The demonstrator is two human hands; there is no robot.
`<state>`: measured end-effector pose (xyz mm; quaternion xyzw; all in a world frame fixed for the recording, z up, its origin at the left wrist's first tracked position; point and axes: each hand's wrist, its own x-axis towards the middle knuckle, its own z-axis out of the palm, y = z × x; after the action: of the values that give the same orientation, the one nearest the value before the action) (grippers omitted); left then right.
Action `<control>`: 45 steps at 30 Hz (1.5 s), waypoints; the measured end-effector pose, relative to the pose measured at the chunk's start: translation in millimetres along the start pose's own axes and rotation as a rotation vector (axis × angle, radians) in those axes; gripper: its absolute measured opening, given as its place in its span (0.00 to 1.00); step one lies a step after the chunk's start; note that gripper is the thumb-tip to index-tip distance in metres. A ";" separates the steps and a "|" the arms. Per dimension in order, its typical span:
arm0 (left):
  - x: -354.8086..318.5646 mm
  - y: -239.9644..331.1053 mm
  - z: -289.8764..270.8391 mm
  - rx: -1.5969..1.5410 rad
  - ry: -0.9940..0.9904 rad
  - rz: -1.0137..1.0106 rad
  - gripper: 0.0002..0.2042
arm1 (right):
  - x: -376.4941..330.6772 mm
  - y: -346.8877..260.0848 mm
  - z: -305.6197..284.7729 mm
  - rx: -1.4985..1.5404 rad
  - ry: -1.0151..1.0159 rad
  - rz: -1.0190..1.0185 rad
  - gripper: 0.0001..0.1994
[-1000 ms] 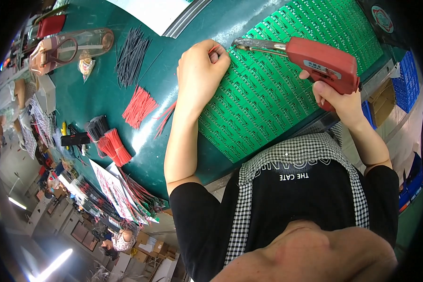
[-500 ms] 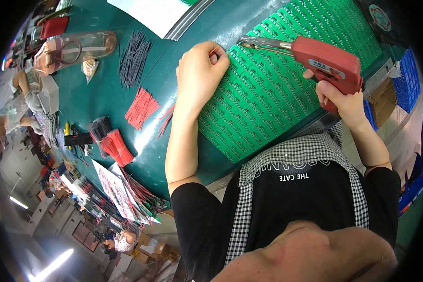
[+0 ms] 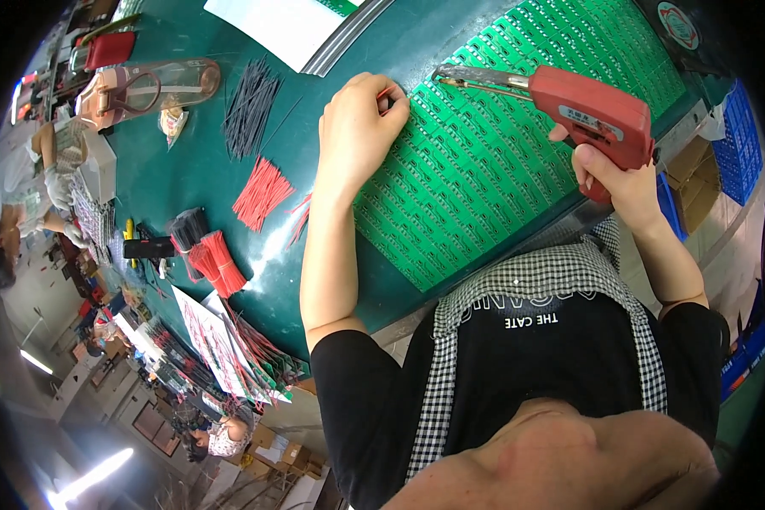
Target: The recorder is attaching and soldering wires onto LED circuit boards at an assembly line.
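Note:
My right hand (image 3: 625, 183) grips the handle of a red soldering gun (image 3: 599, 115), its fingers wrapped round it. The gun's metal tip points left, over the far-left edge of a large green sheet of circuit boards (image 3: 484, 170). At that edge, my left hand (image 3: 357, 127) is closed in a pinch. A bit of red wire (image 3: 388, 92) shows between its thumb and fingers; the rest is hidden by the hand. More red wires (image 3: 302, 212) lie partly under my left forearm. Left of it are loose piles of red wires (image 3: 262, 194) and black wires (image 3: 252, 110).
Bundled red wires (image 3: 218, 262) and a black bundle (image 3: 185, 228) lie at left, near wired boards on paper (image 3: 208, 340). A pinkish bottle (image 3: 153, 92) lies at far left. White sheets (image 3: 272, 30) sit at the back. Blue crates (image 3: 737, 144) stand right; people work at left.
The view has turned slightly, so the things at left sit a little further right. My left hand is slightly further from the gun's tip. Both hands keep their grips.

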<state>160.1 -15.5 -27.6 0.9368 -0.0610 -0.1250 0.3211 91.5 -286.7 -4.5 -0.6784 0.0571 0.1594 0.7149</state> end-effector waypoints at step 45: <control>-6.4 -15.7 13.6 -0.182 0.182 -0.008 0.06 | 11.1 3.2 -0.3 -0.050 0.000 -0.030 0.14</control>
<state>150.7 -9.9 -46.4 0.9115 -0.0164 -0.0457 0.4084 101.0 -285.2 -10.9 -0.6970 0.0428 0.1500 0.6999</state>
